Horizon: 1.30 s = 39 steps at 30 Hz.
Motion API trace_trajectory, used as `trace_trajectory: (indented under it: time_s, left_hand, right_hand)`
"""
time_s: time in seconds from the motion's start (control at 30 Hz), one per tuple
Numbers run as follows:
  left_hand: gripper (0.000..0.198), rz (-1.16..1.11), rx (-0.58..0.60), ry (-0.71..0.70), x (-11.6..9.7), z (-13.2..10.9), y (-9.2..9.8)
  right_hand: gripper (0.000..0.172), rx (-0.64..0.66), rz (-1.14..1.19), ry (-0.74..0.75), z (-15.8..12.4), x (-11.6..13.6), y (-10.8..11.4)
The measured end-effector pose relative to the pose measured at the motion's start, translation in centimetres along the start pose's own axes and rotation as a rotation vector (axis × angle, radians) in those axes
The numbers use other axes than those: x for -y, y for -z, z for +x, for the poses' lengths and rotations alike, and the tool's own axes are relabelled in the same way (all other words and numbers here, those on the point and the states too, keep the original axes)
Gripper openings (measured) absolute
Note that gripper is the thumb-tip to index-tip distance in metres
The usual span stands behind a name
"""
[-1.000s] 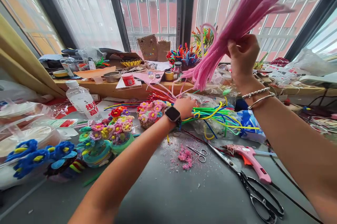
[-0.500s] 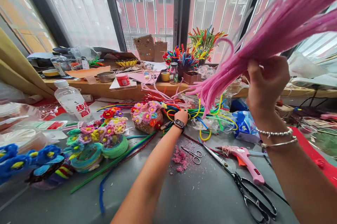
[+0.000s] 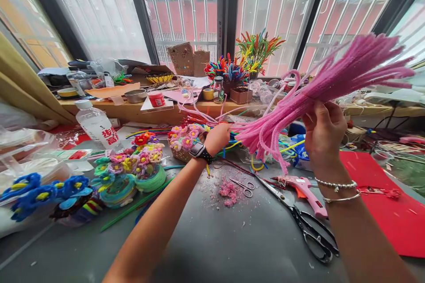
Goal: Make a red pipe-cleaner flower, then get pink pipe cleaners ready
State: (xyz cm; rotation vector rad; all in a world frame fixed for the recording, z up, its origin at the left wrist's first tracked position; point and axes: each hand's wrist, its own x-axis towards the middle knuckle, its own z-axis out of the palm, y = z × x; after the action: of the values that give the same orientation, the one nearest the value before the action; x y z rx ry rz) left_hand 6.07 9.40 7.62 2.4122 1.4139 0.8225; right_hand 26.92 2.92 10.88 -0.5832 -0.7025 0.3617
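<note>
My right hand [image 3: 323, 130] is closed around a thick bundle of pink pipe cleaners [image 3: 335, 79], holding it up at a slant above the table. The bundle's lower ends fan out and droop toward the middle. My left hand [image 3: 217, 139], with a dark watch on its wrist, is closed at a heap of coloured pipe cleaners [image 3: 232, 145] and appears to grip some; its fingertips are partly hidden. Just left of it stands a small basket of pink pipe-cleaner flowers [image 3: 186, 137]. Nearer me lie small scissors [image 3: 245, 187] beside pink fuzz scraps [image 3: 228, 192].
Large black-handled scissors [image 3: 300, 221] and a pink glue gun [image 3: 308, 192] lie at right, near a red sheet [image 3: 381, 212]. Flower pots [image 3: 151, 179], blue flowers [image 3: 43, 195] and a plastic bottle [image 3: 96, 125] stand at left. A cluttered sill [image 3: 179, 114] runs behind.
My right hand has brought the pink bundle lower and slightly left, so its far ends now show. My left hand has moved slightly left and up, and some coloured strands have shifted.
</note>
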Motion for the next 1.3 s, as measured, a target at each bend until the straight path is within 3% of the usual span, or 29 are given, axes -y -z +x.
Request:
trace_trajectory:
  time_s: [0.07, 0.13, 0.17, 0.3, 0.37, 0.47, 0.53, 0.6, 0.67, 0.73, 0.87, 1.03, 1.17, 1.3]
  left_hand:
    - [0.031, -0.020, -0.035, -0.036, -1.0, -0.2, 1.4]
    - [0.035, -0.155, -0.150, -0.147, -2.1, -0.5, 2.7]
    - [0.036, -0.223, -0.146, -0.219, -2.6, -0.7, 3.3]
    - [0.039, -0.370, 0.104, -0.386, -4.7, -1.9, 5.3]
    - [0.042, -0.412, 0.134, -0.441, -5.4, -2.4, 5.6]
    - [0.060, -0.463, 0.047, -0.505, -5.8, -2.9, 4.7]
    - [0.065, -0.496, -0.080, -0.469, -5.7, -3.1, 3.5]
    - [0.045, -0.561, -0.189, -0.360, -5.4, -3.4, 2.5]
    - [0.024, -0.566, -0.189, -0.239, -4.9, -4.0, 1.8]
    - [0.017, -0.515, -0.223, -0.164, -4.5, -4.6, 1.6]
    - [0.015, -0.305, -0.370, 0.039, -4.2, -5.8, 1.5]
    - [0.021, -0.092, -0.444, 0.139, -4.3, -6.4, 0.8]
    - [0.021, -0.005, -0.421, 0.133, -4.8, -6.6, 0.3]
    - [0.022, -0.081, -0.409, 0.149, -4.9, -6.6, 0.1]
  right_hand:
    - [0.019, 0.020, 0.006, -0.013, -0.3, 0.4, -0.2]
    - [0.018, 0.059, -0.001, -0.023, -0.7, 0.8, -0.6]
    - [0.017, 0.081, -0.005, -0.025, -1.0, 1.0, -0.9]
    - [0.018, 0.174, -0.046, 0.024, -1.9, 1.9, -2.5]
    - [0.018, 0.241, -0.080, 0.076, -2.5, 2.3, -3.3]
    - [0.019, 0.346, -0.103, 0.115, -3.7, 2.4, -4.5]
    - [0.018, 0.402, -0.122, 0.110, -4.8, 2.2, -5.3]
    - [0.018, 0.452, -0.151, 0.098, -5.9, 1.9, -6.0]
    - [0.020, 0.495, -0.180, 0.068, -6.8, 1.5, -6.4]
    - [0.025, 0.493, -0.215, 0.070, -7.6, 1.3, -6.4]
    - [0.033, 0.393, -0.393, 0.279, -9.6, 1.3, -5.3]
    - [0.021, 0.530, -0.737, 0.503, -12.2, 0.8, -4.9]
    - [0.009, 0.442, -0.745, 0.410, -12.8, 0.4, -6.2]
    - [0.010, 0.543, -0.577, 0.243, -12.8, 1.2, -6.3]
